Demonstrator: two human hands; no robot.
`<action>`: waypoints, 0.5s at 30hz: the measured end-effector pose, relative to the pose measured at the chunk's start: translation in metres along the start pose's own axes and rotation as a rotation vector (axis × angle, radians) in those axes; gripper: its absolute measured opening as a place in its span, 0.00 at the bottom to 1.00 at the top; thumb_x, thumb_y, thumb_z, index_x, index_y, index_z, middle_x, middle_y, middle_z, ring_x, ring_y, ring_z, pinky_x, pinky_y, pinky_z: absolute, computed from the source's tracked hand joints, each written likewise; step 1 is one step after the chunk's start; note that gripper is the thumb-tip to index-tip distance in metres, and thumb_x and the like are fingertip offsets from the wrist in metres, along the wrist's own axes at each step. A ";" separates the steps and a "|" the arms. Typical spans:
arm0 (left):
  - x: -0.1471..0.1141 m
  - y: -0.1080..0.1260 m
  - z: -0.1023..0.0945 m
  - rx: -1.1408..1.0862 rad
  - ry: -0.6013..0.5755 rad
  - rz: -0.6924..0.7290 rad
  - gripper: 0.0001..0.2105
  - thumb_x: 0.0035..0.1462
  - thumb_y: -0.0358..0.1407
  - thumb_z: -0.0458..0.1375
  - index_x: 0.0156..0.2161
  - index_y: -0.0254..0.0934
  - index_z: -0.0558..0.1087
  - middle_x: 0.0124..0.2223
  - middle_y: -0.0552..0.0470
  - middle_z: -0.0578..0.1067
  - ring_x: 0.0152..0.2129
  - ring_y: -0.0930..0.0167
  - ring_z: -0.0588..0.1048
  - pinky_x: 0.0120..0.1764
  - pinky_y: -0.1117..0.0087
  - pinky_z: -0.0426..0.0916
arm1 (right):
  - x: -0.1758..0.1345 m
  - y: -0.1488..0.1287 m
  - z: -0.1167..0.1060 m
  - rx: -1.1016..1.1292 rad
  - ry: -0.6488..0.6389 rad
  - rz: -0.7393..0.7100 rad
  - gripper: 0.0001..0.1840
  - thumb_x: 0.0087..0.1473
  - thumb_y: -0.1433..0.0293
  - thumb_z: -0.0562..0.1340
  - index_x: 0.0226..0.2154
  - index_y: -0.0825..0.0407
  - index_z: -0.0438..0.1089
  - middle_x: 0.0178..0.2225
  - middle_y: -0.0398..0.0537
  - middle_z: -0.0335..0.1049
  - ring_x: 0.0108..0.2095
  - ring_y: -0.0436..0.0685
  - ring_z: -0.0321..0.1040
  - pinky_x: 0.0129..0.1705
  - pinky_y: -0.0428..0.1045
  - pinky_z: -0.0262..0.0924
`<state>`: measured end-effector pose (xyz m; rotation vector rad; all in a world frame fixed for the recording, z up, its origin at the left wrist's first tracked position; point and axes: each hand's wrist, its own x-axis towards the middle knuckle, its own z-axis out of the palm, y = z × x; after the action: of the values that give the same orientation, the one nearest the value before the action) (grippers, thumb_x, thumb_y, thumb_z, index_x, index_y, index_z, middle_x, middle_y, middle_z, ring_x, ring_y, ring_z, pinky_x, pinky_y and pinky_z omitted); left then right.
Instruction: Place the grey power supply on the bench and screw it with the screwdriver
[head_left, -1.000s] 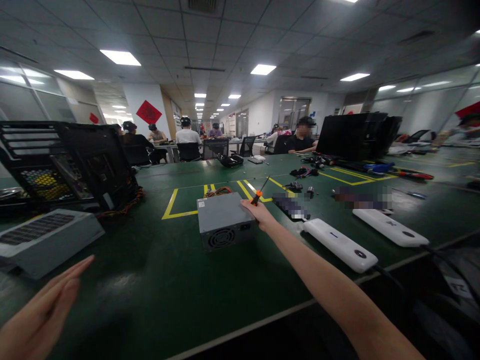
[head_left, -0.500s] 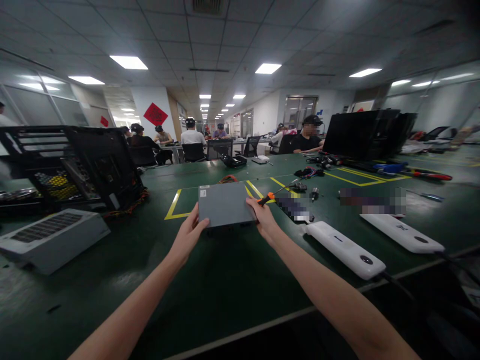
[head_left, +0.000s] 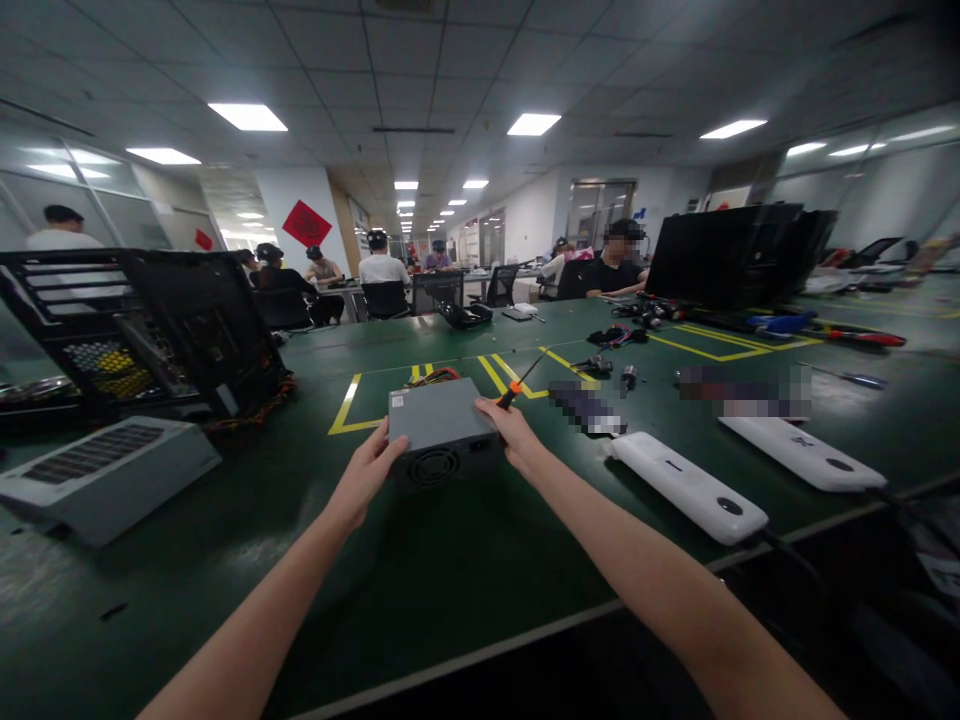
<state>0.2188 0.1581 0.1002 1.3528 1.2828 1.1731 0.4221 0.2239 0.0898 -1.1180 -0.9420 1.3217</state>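
Note:
A grey power supply box (head_left: pixel 439 418) with a round fan grille on its near face sits on the green table (head_left: pixel 420 570). My left hand (head_left: pixel 369 472) grips its left side. My right hand (head_left: pixel 510 432) presses against its right side while holding a small screwdriver (head_left: pixel 517 384) with an orange collar, the shaft pointing up and away. Coloured wires (head_left: pixel 433 375) stick out behind the box.
An open black computer case (head_left: pixel 150 330) and a grey side panel (head_left: pixel 105 475) lie at the left. Two white devices (head_left: pixel 686 487) (head_left: pixel 802 452) lie at the right, with small tools and parts beyond. Other people sit at tables farther back. Yellow tape lines mark the table.
My left hand came up from the lower left and took hold of the box. Both hands tilted the box up, then set it level so that the fan face shows again.

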 end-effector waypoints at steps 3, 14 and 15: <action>0.002 0.003 0.003 0.011 0.025 -0.044 0.33 0.54 0.44 0.55 0.62 0.42 0.50 0.57 0.47 0.66 0.51 0.64 0.67 0.47 0.66 0.66 | 0.002 0.001 -0.002 -0.035 -0.012 -0.003 0.17 0.57 0.63 0.57 0.48 0.54 0.63 0.47 0.50 0.64 0.43 0.55 0.66 0.43 0.55 0.64; -0.053 0.005 -0.127 0.823 0.057 0.312 0.23 0.57 0.48 0.46 0.57 0.46 0.62 0.61 0.55 0.62 0.58 0.66 0.59 0.60 0.62 0.48 | -0.002 -0.003 -0.027 -0.050 0.117 -0.305 0.15 0.54 0.64 0.60 0.42 0.55 0.67 0.40 0.47 0.69 0.39 0.53 0.68 0.42 0.53 0.64; -0.060 -0.012 -0.155 0.923 0.106 0.290 0.23 0.57 0.47 0.47 0.56 0.46 0.63 0.61 0.55 0.61 0.57 0.65 0.60 0.59 0.61 0.50 | -0.003 -0.003 -0.027 -0.042 0.122 -0.330 0.15 0.52 0.63 0.62 0.40 0.55 0.68 0.38 0.46 0.70 0.38 0.52 0.69 0.42 0.52 0.64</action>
<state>0.0634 0.0988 0.1067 2.2131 1.8616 0.8467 0.4485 0.2194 0.0868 -1.0124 -1.0176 0.9598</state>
